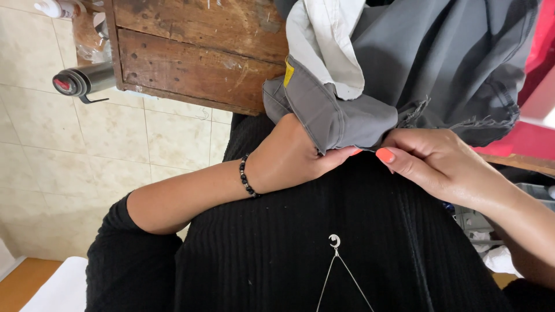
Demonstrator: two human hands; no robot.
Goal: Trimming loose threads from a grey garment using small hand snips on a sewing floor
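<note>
A grey garment (439, 63) with a white inner lining (324, 40) and a small yellow tag (288, 73) lies over the edge of a worn wooden table (191, 52). My left hand (289, 156), with a black bead bracelet on its wrist, grips a folded grey hem from below. Just to its right, my right hand (433, 159), with orange nails, pinches the same hem edge between thumb and fingers. Both hands are close to my chest, above my black ribbed top and a silver crescent pendant (334, 240).
A dark metal flask (84, 80) sticks out past the table's left edge, with a white bottle (55, 8) and clear plastic wrapping above it. Beige floor tiles (87, 150) lie at left. Red cloth (537, 69) shows at right, with cluttered items below it.
</note>
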